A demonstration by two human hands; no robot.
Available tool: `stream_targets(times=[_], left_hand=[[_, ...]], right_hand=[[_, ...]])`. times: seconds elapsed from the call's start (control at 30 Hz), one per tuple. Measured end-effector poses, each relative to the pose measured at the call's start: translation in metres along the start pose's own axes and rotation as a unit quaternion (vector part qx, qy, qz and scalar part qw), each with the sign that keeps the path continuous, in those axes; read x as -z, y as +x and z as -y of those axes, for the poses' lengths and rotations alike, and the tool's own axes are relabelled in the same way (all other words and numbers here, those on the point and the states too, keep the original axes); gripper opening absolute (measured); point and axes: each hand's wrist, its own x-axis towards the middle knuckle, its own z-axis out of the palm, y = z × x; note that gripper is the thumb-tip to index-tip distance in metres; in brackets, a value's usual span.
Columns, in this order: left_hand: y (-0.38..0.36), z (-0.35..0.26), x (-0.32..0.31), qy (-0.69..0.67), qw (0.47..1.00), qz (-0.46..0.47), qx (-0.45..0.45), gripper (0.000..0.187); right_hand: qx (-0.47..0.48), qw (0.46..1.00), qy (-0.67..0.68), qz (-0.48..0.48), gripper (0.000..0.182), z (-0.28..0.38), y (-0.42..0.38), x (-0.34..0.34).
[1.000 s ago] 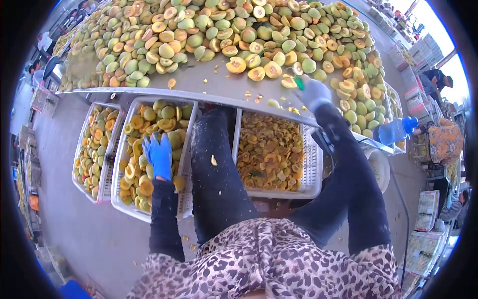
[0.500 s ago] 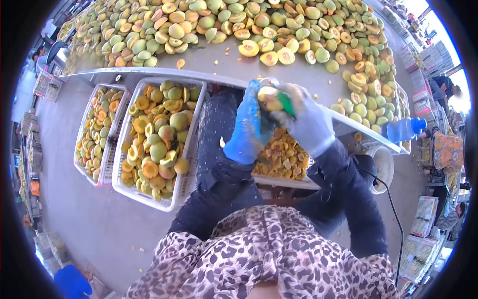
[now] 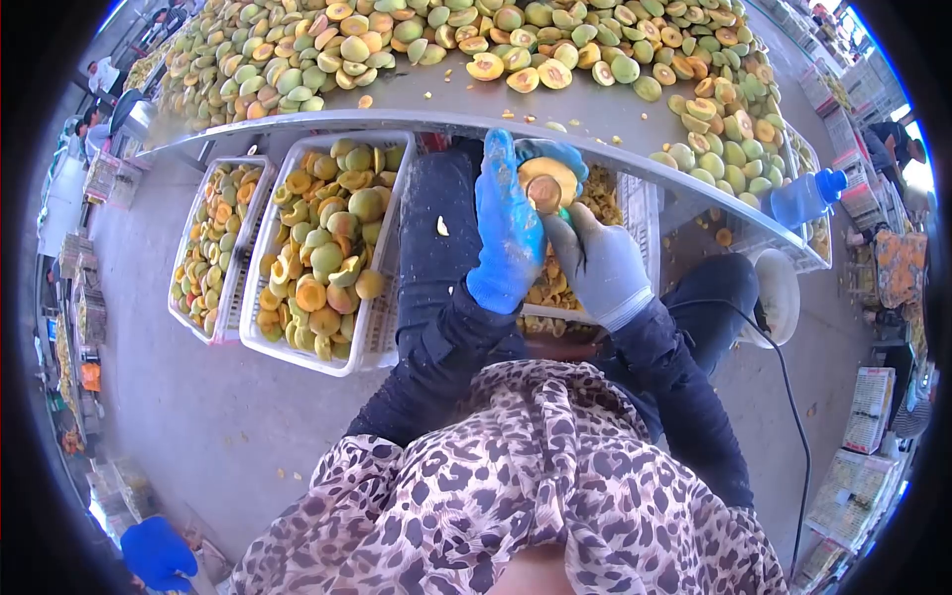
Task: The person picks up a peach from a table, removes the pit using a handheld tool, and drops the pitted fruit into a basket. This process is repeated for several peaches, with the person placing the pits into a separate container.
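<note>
Centre of the frame, just below the counter (image 3: 416, 114) edge: left hand (image 3: 508, 233) in a blue glove, grip wrapped around a halved peach (image 3: 547, 183), cut face up, pit hollow showing. Right hand (image 3: 597, 263) in a grey glove, directly below and touching the fruit, grip clenched on a tool with a green tip (image 3: 565, 211), barely visible between the two gloves. Across the top of the frame: a heap of peach halves (image 3: 397, 40), green and orange, spread over the counter. Under the counter edge, at left: two white crates (image 3: 372, 327) side by side, filled with halves. Behind the hands: a third crate (image 3: 635, 203), mostly hidden, holding orange scraps. At right edge of the counter: a blue bottle (image 3: 805, 195). Bottom of the frame: a leopard-print garment (image 3: 535, 476).
</note>
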Motion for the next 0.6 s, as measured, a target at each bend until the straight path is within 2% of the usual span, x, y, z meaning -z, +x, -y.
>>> stream_targets(times=[0.07, 0.1, 0.13, 0.17, 0.2, 0.23, 0.27, 0.3, 0.33, 0.37, 0.4, 0.43, 0.47, 0.5, 0.53, 0.57, 0.6], left_hand=[[-0.003, -0.007, 0.0, 0.128, 0.989, 0.075, 0.0, 0.056], [-0.005, -0.002, 0.0, 0.131, 0.989, 0.071, 0.0, 0.056], [-0.005, 0.009, -0.003, 0.206, 0.97, 0.039, -0.124, 0.057], [-0.005, 0.02, -0.005, 0.28, 0.927, 0.0, -0.248, 0.058], [-0.007, 0.023, -0.001, 0.355, 0.859, -0.044, -0.366, 0.06], [-0.01, 0.019, 0.002, 0.369, 0.849, -0.062, -0.374, 0.06], [-0.01, 0.012, 0.002, 0.273, 0.926, -0.012, -0.258, 0.056], [-0.008, 0.004, 0.001, 0.165, 0.976, 0.042, -0.137, 0.053], [-0.005, -0.003, 0.003, 0.046, 0.994, 0.098, -0.009, 0.05], [-0.005, -0.006, 0.011, 0.049, 0.994, 0.092, -0.013, 0.05], [-0.002, -0.006, 0.022, 0.054, 0.991, 0.116, 0.044, 0.041], [0.002, -0.004, 0.03, 0.057, 0.983, 0.144, 0.103, 0.042], [0.004, 0.003, 0.031, 0.055, 0.982, 0.147, 0.109, 0.042], [0.006, 0.014, 0.027, 0.142, 0.984, 0.107, -0.007, 0.035], [0.008, 0.026, 0.023, 0.224, 0.965, 0.064, -0.124, 0.031], [0.001, 0.013, -0.004, 0.201, 0.968, -0.004, -0.15, 0.055], [0.001, 0.01, -0.008, 0.194, 0.971, 0.004, -0.142, 0.055]], right_hand=[[-0.011, 0.998, 0.001, 0.059, 0.03, -0.001, -0.001, 0.002], [0.018, 0.99, 0.126, 0.06, 0.033, -0.011, -0.001, -0.004], [0.022, 0.989, 0.13, 0.064, 0.033, -0.014, -0.003, 0.003], [-0.103, 0.957, 0.234, 0.138, 0.034, -0.004, -0.003, 0.016], [-0.222, 0.891, 0.329, 0.219, 0.035, 0.005, -0.004, 0.024], [-0.236, 0.867, 0.382, 0.216, 0.037, 0.01, -0.005, 0.026], [-0.251, 0.84, 0.433, 0.21, 0.039, 0.011, -0.005, 0.025], [-0.191, 0.864, 0.409, 0.225, 0.04, 0.007, -0.007, 0.021], [-0.182, 0.861, 0.412, 0.236, 0.04, 0.009, -0.006, 0.015], [-0.191, 0.876, 0.381, 0.228, 0.042, 0.01, -0.009, 0.011], [-0.202, 0.89, 0.347, 0.217, 0.043, 0.01, -0.01, 0.01], [-0.203, 0.865, 0.381, 0.256, 0.047, 0.011, -0.008, 0.017], [-0.21, 0.865, 0.38, 0.251, 0.047, 0.017, -0.008, 0.021], [-0.267, 0.817, 0.439, 0.26, 0.048, 0.023, -0.007, 0.023], [-0.322, 0.763, 0.494, 0.265, 0.05, 0.026, -0.005, 0.026], [-0.316, 0.756, 0.502, 0.276, 0.051, 0.021, -0.004, 0.027], [-0.322, 0.76, 0.499, 0.264, 0.051, 0.019, -0.003, 0.031]])
